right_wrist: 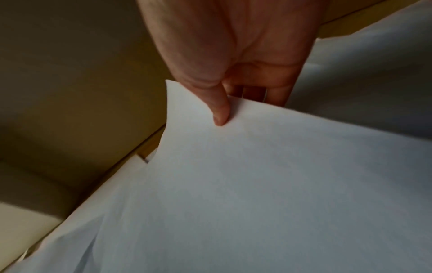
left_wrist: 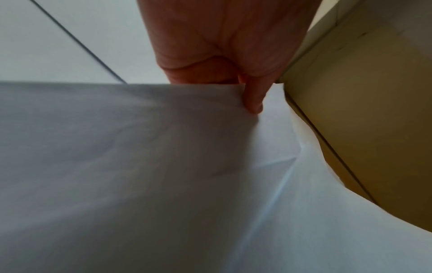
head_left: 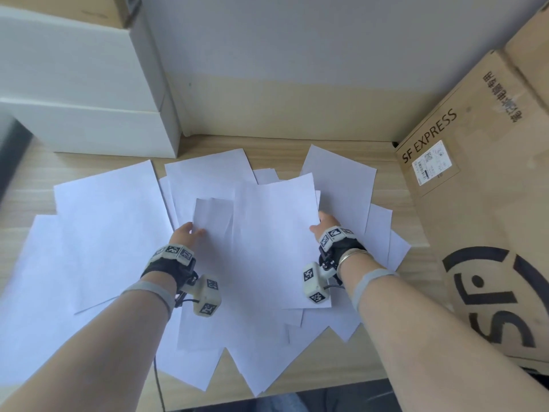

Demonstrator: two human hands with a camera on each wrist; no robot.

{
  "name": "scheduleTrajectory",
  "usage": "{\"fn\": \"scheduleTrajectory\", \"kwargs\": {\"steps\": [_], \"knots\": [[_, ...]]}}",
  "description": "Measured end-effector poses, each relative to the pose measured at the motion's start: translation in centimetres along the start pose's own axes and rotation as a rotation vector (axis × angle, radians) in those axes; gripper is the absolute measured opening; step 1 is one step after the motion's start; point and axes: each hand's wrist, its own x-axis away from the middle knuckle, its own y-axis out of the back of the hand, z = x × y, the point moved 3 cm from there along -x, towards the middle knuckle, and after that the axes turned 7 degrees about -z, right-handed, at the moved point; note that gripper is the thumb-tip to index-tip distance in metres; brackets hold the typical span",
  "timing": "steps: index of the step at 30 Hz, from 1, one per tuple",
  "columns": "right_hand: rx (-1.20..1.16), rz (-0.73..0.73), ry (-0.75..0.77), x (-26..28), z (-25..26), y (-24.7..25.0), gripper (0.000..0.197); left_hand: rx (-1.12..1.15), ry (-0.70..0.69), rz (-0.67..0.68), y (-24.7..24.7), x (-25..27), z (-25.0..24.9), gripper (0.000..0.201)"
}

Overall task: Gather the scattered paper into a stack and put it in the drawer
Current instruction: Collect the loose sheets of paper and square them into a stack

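I see the white paper sheets (head_left: 261,248) fanned over the wooden desk (head_left: 341,150). My left hand (head_left: 185,234) pinches a raised sheet's edge at 9 o'clock; my right hand (head_left: 325,223) pinches another at 3. A cardboard box (head_left: 475,188) stands at 3 o'clock, white boxes (head_left: 80,84) at 10.

Paper sheets (head_left: 118,233) spread on desk (head_left: 401,209), stacked boxes (head_left: 80,93) behind-left, SF carton (head_left: 475,173) right.

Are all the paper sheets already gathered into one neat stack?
No, in the head view the paper sheets lie fanned out at different angles over the wooden desk.
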Motion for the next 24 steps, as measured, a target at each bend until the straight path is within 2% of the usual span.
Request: {"fn": "scheduleTrajectory", "kwargs": {"steps": [1,2,5,7,8,11,13,16,18,20,24], "knots": [[0.004,0.014,0.014,0.3,0.5,-0.7,0.038,0.001,0.003,-0.008,-0.1,0.0,0.1,0.012],[0.01,0.029,0.024,0.6,1.0,-1.3,0.038,0.009,0.013,-0.009,-0.2,0.2,0.1,0.006],[0.021,0.068,0.04,1.0,2.1,-2.9,0.038,0.064,0.024,0.006,-0.6,1.2,-0.4,0.022],[0.028,0.092,0.053,1.3,2.9,-3.8,0.038,0.031,-0.004,0.025,-0.6,2.0,-0.9,0.049],[0.033,0.111,0.057,1.4,3.2,-4.1,0.038,0.034,-0.012,0.046,-0.7,2.0,-1.0,0.054],[0.038,0.099,0.043,1.0,3.5,-3.9,0.025,0.052,-0.056,0.054,-0.7,1.9,-1.2,0.036],[0.037,-0.022,-0.025,0.0,2.4,-2.5,0.017,0.091,-0.071,0.049,-0.7,2.1,-1.3,0.029],[0.036,-0.188,-0.253,-1.1,-0.8,0.1,0.036,0.138,-0.077,0.042,-0.6,1.9,-1.4,0.036],[0.033,-0.234,-0.387,-1.3,-2.8,1.4,0.049,0.167,-0.066,0.04,-0.5,1.8,-1.3,0.038],[0.011,-0.247,-0.461,-1.3,-4.1,1.9,0.061,0.184,-0.051,0.047,-0.5,1.7,-1.1,0.037],[-0.067,-0.248,-0.516,-1.5,-5.0,1.7,0.076,0.174,-0.041,0.042,-0.9,1.5,-0.8,0.038]]}}
